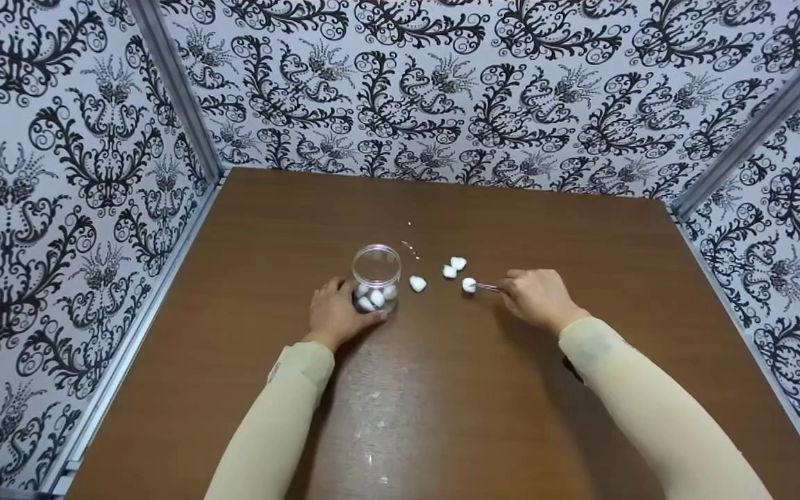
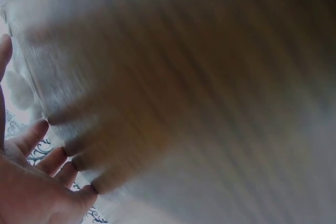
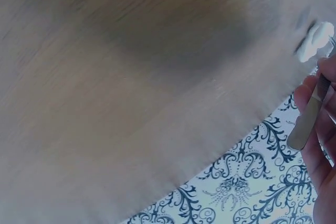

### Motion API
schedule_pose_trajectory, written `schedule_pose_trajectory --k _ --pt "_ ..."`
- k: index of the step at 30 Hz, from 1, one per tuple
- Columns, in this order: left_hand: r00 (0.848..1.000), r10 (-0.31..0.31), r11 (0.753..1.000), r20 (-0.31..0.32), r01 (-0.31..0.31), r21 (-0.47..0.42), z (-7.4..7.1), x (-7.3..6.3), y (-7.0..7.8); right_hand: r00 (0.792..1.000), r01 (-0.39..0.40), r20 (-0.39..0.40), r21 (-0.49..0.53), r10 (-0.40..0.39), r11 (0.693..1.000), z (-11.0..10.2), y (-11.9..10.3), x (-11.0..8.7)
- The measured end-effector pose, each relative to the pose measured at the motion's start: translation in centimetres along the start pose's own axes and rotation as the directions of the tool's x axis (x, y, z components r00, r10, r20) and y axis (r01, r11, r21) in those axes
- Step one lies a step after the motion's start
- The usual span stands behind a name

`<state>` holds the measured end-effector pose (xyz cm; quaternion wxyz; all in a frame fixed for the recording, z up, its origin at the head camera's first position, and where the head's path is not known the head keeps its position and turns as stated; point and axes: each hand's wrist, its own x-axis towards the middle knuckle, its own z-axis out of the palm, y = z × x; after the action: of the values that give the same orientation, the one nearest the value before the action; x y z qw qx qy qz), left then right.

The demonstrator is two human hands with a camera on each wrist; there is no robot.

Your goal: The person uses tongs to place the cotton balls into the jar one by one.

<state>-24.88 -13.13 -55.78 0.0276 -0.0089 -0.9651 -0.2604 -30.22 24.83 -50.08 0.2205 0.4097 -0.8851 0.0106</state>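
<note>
My left hand [image 1: 336,312] rests on the table around the left and front of a clear plastic jar [image 1: 376,267], steadying it. The jar stands upright, its mouth uncovered, with several white cotton balls [image 1: 376,298] in the bottom. In my right hand [image 1: 537,295] is a slim metal utensil [image 1: 489,287]; the right wrist view shows its flat, rounded handle [image 3: 304,124] between the fingers. A cotton ball [image 1: 469,285] is at the utensil's tip, just over the table; the tip's shape is hidden. Three loose cotton balls [image 1: 417,283] lie between jar and utensil.
Small white specks [image 1: 410,248] trail across the brown table [image 1: 442,389] behind the jar. Patterned wallpaper panels [image 1: 442,97] enclose the table at the back and sides, joined by grey metal corner posts [image 1: 174,83].
</note>
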Motion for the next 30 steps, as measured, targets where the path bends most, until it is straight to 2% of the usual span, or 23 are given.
schedule_pose_trajectory --k 7,14,22,30 --pt "1.0 0.003 1.0 -0.003 -0.003 -0.02 0.2 0.2 -0.1 1.0 0.031 0.0 0.01 -0.031 0.999 -1.1 -0.4 1.5" --pt "1.0 0.009 1.0 -0.004 -0.009 -0.025 0.3 0.2 -0.2 0.993 0.097 -0.072 0.026 -0.095 0.995 -2.9 -1.4 4.3" --pt "1.0 0.009 1.0 -0.012 -0.009 -0.016 0.4 0.4 -0.3 0.986 0.129 -0.114 0.018 -0.126 0.992 -4.7 -3.5 8.3" --pt "1.0 -0.005 0.999 -0.011 0.005 -0.042 0.4 0.2 -0.3 0.97 0.191 -0.162 0.033 -0.183 0.981 -4.8 -6.4 11.3"
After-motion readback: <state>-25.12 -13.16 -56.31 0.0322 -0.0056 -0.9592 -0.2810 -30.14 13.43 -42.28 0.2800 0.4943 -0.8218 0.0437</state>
